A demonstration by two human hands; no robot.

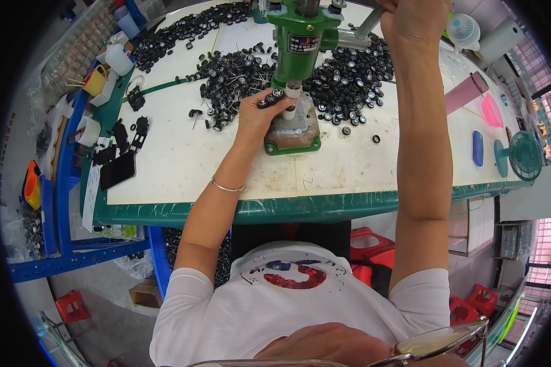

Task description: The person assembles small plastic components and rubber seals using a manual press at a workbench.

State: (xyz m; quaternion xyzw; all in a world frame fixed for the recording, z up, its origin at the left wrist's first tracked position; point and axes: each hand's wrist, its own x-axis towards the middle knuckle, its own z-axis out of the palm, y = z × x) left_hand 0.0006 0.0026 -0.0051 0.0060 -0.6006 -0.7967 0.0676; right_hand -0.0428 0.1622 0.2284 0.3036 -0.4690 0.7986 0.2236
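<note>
A green hand-operated bench press (pixel 299 58) stands at the middle of the table, its ram pointing down over a metal base plate (pixel 297 139). My left hand (pixel 255 117) is closed at the foot of the ram. Small black toy wheels (pixel 278 93) with silvery hubs sit between its thumb and fingers, beside a white piece (pixel 292 92) under the ram. Raised at the upper right, my right hand (pixel 415 23) grips the press lever (pixel 371 23); the top edge of the picture cuts part of that hand off.
Heaps of wheels, some on thin metal axles, lie left (pixel 229 82) and right (pixel 349 82) of the press. A phone (pixel 118 170) and black plastic parts (pixel 121 136) lie at the left. A teal fan (pixel 524 155), blue case (pixel 477 148) and pink cup (pixel 466 93) are at the right.
</note>
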